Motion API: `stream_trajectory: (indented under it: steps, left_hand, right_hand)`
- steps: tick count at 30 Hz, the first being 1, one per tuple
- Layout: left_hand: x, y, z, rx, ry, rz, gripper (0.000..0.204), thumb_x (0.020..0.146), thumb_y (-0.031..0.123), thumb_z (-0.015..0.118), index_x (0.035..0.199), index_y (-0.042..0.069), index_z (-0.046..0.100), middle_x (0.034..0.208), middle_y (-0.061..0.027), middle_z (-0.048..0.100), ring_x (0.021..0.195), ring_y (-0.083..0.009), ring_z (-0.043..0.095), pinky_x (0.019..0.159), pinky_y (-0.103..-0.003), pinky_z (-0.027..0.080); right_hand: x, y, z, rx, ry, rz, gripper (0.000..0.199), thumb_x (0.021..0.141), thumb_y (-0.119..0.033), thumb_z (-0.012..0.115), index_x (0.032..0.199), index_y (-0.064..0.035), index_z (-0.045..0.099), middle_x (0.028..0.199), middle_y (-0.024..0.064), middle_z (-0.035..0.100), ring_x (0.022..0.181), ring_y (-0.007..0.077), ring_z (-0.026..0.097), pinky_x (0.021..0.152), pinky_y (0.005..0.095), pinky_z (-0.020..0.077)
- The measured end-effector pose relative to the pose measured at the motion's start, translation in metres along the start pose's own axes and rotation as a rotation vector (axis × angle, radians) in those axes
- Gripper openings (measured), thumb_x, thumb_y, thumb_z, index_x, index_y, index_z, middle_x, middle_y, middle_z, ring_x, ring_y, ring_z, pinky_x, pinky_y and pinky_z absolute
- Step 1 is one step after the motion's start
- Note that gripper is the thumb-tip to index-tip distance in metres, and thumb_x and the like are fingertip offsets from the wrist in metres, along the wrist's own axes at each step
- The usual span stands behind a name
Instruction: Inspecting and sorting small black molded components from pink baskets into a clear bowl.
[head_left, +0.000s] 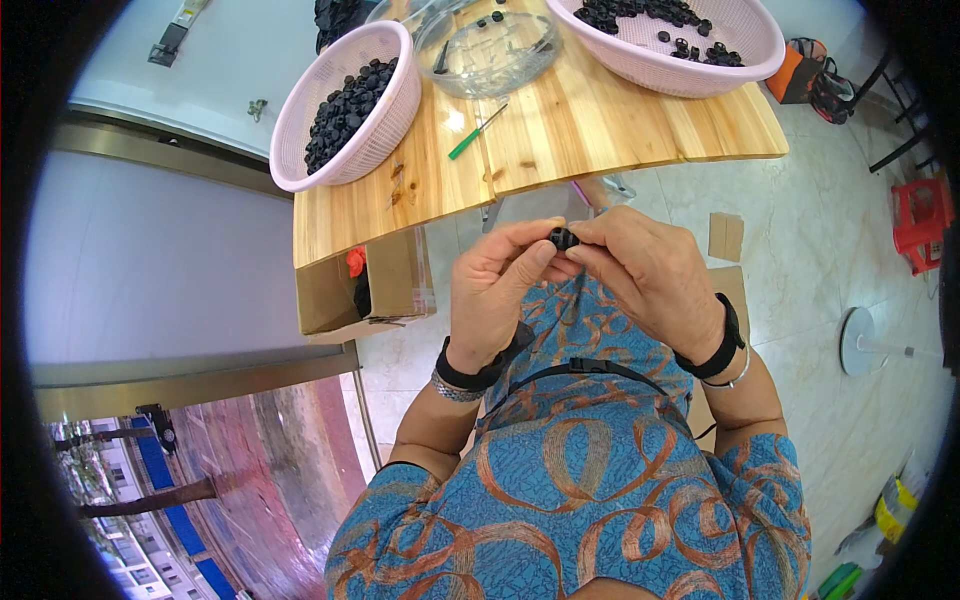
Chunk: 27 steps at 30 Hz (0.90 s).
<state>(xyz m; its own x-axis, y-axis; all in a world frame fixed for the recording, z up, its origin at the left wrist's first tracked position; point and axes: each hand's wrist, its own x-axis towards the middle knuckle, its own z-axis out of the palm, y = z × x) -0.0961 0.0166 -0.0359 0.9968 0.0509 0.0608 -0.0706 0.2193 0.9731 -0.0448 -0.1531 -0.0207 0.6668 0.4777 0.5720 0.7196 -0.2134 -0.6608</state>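
A small round black plastic part [563, 239] is pinched between my two hands, in front of the table's near edge and above my lap. My left hand [503, 275] grips it from the left with thumb and fingers. From the right, the thumb and fingertips of my right hand [640, 256] close on the same part. The fingers hide much of it, so its exact kind does not show. On the table, a pink basket [398, 125] at the left is heaped with similar black parts [350, 112]. Another pink basket [690, 84] at the far right holds more of them.
A green-handled screwdriver [466, 143] lies on the wooden table [580, 140]. Behind it stands a clear plastic tub [490, 85] with small pieces inside. Below the table's left side is an open cardboard box [395, 285]. A red stool [918, 225] stands at the right.
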Motion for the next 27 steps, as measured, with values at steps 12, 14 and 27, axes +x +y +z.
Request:
stream_trajectory:
  steps: [12,14,27]
  left_hand:
    - [0.001,0.003,-0.002,0.211,-0.013,0.071,0.021,0.086,0.0,0.053,0.106,-0.005,0.056,0.09,-0.0112,0.063,0.078,-0.0142,0.062,0.069,-0.024,0.051]
    - [0.001,0.003,-0.003,0.204,-0.025,0.069,0.021,0.086,-0.001,0.053,0.107,-0.004,0.057,0.092,-0.0108,0.063,0.079,-0.0136,0.062,0.07,-0.023,0.051]
    - [-0.007,0.007,-0.005,0.21,-0.22,0.063,0.02,0.087,0.002,0.052,0.105,-0.005,0.056,0.096,-0.0107,0.062,0.081,-0.0141,0.062,0.07,-0.024,0.052]
  right_hand:
    - [0.004,0.006,0.002,-0.051,-0.081,-0.029,0.01,0.08,-0.01,0.06,0.087,-0.0058,0.055,0.07,0.008,0.053,0.064,0.0279,0.056,0.078,0.0421,0.0418]
    - [0.007,0.004,0.002,0.004,-0.109,0.045,0.01,0.079,-0.011,0.06,0.084,-0.0047,0.056,0.069,0.0102,0.054,0.066,0.0297,0.056,0.069,0.0384,0.0449]
    - [0.021,0.031,-0.018,0.77,-0.555,0.518,0.018,0.073,-0.009,0.073,0.081,-0.0016,0.059,0.07,0.0005,0.06,0.062,0.0044,0.052,0.052,0.0176,0.0386]
